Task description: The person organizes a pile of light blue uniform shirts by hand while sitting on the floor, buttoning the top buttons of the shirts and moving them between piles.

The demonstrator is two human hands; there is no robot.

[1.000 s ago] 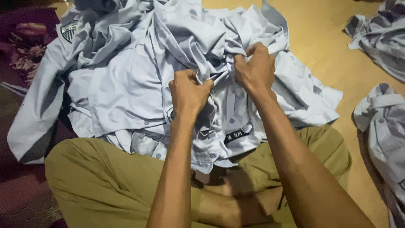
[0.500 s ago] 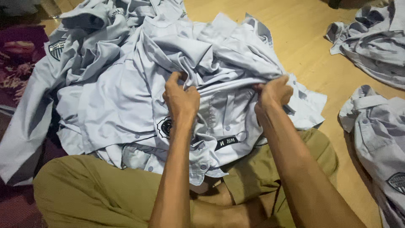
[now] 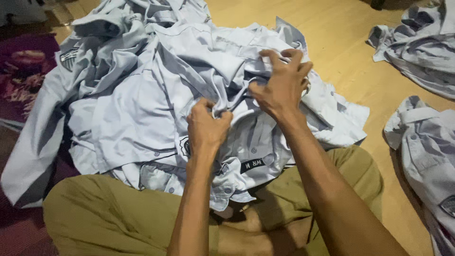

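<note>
A heap of pale grey-blue uniform shirts (image 3: 142,104) lies across my crossed legs in olive trousers (image 3: 109,223). My left hand (image 3: 207,127) is closed in a fist on a fold of the top shirt, near a round chest badge (image 3: 184,146). My right hand (image 3: 280,85) is just beyond it, thumb and forefinger pinching the same fabric while the other fingers spread. A dark name patch (image 3: 251,164) shows on the shirt's lower front, with small buttons around it.
More grey shirts lie crumpled on the wooden floor (image 3: 350,66) at the upper right (image 3: 417,42) and at the right edge (image 3: 426,151). A dark red patterned rug (image 3: 23,71) lies at the left.
My right hand has come back left and up toward the left hand and now pinches the fabric with fingers spread. The left hand has stayed clenched on the fold.
</note>
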